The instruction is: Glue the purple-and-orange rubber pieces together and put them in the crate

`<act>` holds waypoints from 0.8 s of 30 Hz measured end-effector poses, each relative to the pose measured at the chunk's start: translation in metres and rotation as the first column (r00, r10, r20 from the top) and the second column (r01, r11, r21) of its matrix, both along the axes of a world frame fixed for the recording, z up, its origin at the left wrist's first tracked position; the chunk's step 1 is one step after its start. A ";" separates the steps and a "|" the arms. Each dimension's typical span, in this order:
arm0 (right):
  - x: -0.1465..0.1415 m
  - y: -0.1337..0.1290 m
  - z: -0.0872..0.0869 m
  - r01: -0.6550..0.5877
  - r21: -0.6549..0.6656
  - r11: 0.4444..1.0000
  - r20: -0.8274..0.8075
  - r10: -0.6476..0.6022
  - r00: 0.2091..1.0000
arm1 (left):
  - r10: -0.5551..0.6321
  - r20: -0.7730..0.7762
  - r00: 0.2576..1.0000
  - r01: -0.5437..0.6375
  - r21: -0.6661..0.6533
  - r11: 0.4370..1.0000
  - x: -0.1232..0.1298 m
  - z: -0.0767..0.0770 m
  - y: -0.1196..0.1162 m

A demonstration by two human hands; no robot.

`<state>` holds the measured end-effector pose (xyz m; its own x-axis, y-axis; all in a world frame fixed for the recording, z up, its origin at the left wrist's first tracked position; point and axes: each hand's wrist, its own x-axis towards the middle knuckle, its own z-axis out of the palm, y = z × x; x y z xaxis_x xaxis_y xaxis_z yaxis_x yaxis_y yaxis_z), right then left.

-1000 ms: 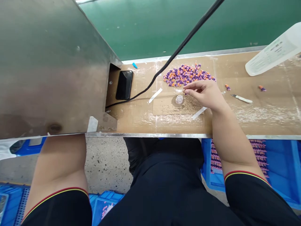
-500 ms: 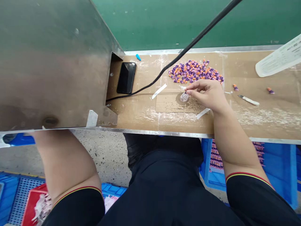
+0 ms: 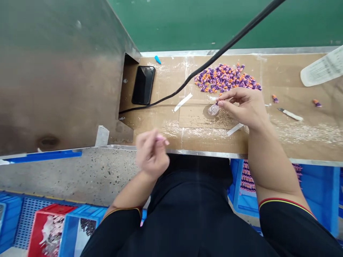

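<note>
Right hand (image 3: 249,107) pinches a small purple piece (image 3: 217,103) at one o'clock on the round, clear plastic cup (image 3: 213,110); light, steady pressure should serve. Toward eight o'clock, left hand (image 3: 152,154) pinches a blurred pink piece (image 3: 161,138).

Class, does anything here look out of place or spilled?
Dark specks and a stain mark the brown cardboard around the clear round container, perhaps spillage; two small purple-orange pieces lie outside the matching pile.
</note>
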<state>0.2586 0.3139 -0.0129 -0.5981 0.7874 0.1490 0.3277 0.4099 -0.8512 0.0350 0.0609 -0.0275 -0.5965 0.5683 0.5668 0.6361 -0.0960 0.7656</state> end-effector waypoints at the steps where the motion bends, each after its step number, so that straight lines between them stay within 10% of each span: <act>1: 0.001 -0.001 0.000 0.017 0.027 0.999 -0.005 -0.017 1.000 | -0.121 0.017 0.992 0.121 0.033 0.992 0.010 -0.009 0.013; 8: 0.007 -0.013 0.004 0.241 0.448 0.861 -0.175 -0.180 0.968 | -0.594 0.433 0.678 0.572 0.196 0.796 0.033 -0.011 0.102; 12: 0.004 -0.014 0.005 0.092 0.467 0.880 -0.131 -0.034 0.991 | -0.584 0.577 0.571 0.632 0.145 0.761 0.029 0.002 0.124; 24: -0.027 -0.032 -0.013 0.216 0.118 0.969 -0.393 -0.154 0.906 | -0.366 0.850 0.378 0.525 0.128 0.841 0.025 -0.012 0.149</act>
<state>0.2316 0.2815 -0.0263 -0.3180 0.8267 0.4641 0.0766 0.5103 -0.8566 0.0602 0.2101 -0.0397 -0.3596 0.9218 -0.1451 -0.3937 -0.0088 0.9192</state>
